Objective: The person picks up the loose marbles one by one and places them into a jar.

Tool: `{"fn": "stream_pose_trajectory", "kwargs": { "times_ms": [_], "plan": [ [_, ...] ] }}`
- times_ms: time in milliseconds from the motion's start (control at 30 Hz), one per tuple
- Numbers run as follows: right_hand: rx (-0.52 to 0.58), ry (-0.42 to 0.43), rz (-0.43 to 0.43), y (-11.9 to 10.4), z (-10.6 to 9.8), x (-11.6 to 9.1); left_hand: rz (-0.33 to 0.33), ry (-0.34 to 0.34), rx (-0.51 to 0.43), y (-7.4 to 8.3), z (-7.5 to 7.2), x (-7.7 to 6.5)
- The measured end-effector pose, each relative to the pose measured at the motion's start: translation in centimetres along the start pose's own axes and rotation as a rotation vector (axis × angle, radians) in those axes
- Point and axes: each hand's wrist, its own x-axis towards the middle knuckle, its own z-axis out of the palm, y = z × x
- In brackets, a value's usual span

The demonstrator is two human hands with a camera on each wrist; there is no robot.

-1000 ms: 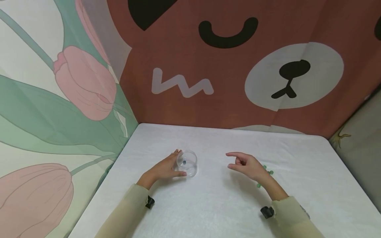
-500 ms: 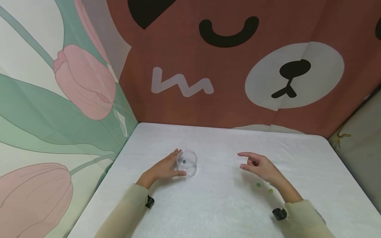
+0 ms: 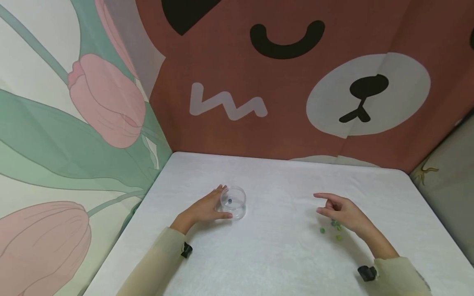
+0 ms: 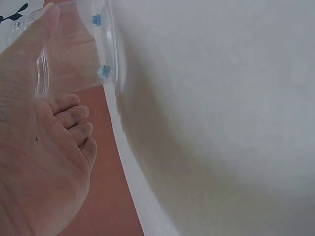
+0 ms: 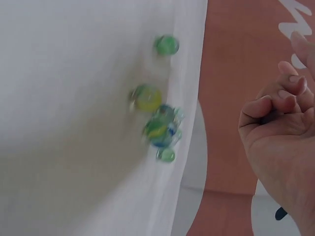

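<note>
My left hand (image 3: 205, 209) holds a clear plastic jar (image 3: 240, 210) upright on the white tabletop, thumb on its near side and fingertips at the far side. Inside the jar is a small blue marble (image 3: 229, 201). In the left wrist view two blue spots show through the wall of the jar (image 4: 74, 54). My right hand (image 3: 344, 210) hovers with nothing in it, index finger and thumb apart and the other fingers curled. Just below and beside it lie several glass marbles, a green marble (image 3: 322, 230), a yellow-green marble (image 3: 338, 238) and a tight cluster of marbles (image 5: 160, 130).
A white cloth covers the table (image 3: 274, 255). A brown wall hanging (image 3: 229, 139) with an animal face stands along the back edge, and a tulip-print curtain (image 3: 111, 172) along the left. Both wrists carry a small black camera (image 3: 367, 273).
My right hand has moved right, from between the jar and the marbles to just above the marbles, and more of them now show. The left hand and jar have stayed in place.
</note>
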Motion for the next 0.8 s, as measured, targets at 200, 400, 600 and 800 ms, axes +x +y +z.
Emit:
{"fn": "stream_pose_trajectory", "kwargs": {
  "times_ms": [200,400,600,800],
  "plan": [
    [0.012,-0.009,0.010,0.8,-1.0,-0.8,-0.006,-0.006,-0.001,0.1,0.0,0.0],
    [0.000,-0.005,0.042,1.5,-2.2,-1.3,0.004,-0.006,0.000,0.2,-0.2,0.1],
    [-0.056,-0.001,0.095,2.3,-3.2,-1.4,0.013,-0.001,-0.004,0.1,-0.2,0.0],
    [-0.099,-0.013,0.141,3.2,-3.5,-1.7,-0.004,-0.001,-0.007,0.1,-0.1,0.0]
  ]
}}
